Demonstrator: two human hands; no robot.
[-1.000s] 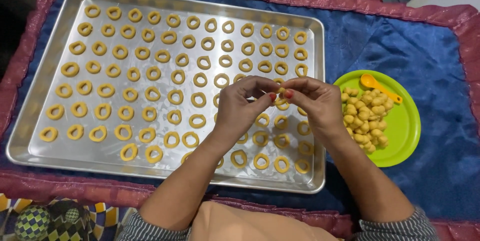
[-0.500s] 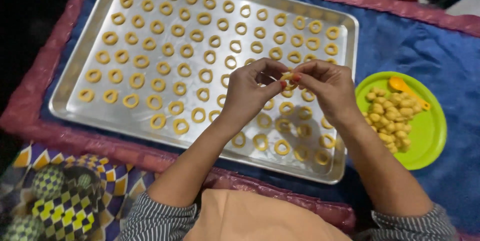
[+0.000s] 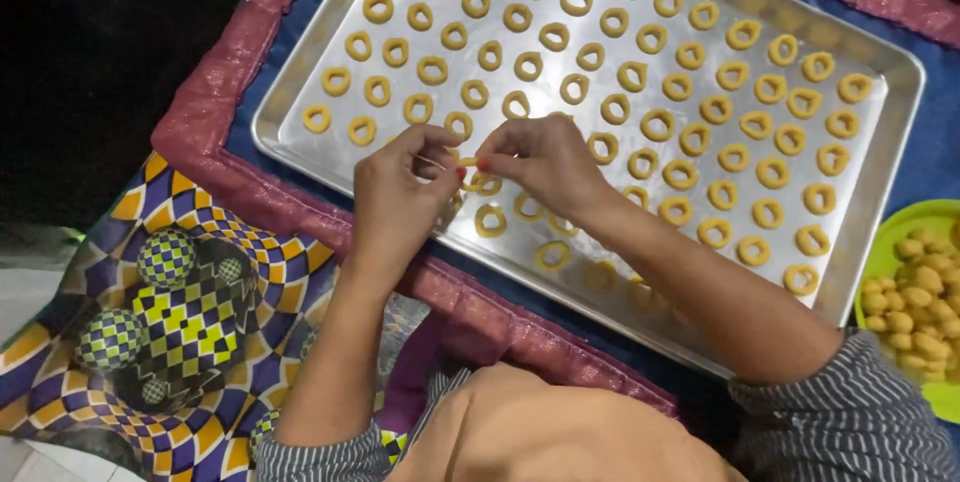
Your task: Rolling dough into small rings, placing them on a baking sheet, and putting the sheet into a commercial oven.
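Note:
Both of my hands meet over the near edge of a large metal baking tray [image 3: 890, 157]. My left hand [image 3: 400, 192] and my right hand [image 3: 545, 162] pinch one small yellow dough ring [image 3: 478, 180] between their fingertips, just above the tray. Rows of several similar dough rings [image 3: 640, 77] lie spread across the tray. Another dough ring [image 3: 490, 221] lies right below my fingers.
A green plate [image 3: 890, 252] heaped with small yellow dough balls [image 3: 915, 307] sits at the right edge. The tray rests on a blue cloth with a pink border [image 3: 215, 112]. A patterned purple, yellow and green fabric [image 3: 170, 312] lies at the lower left.
The view has swung to the right and closer, so the tray now looks tilted. My hands still hold the dough ring together, now over the tray's near edge.

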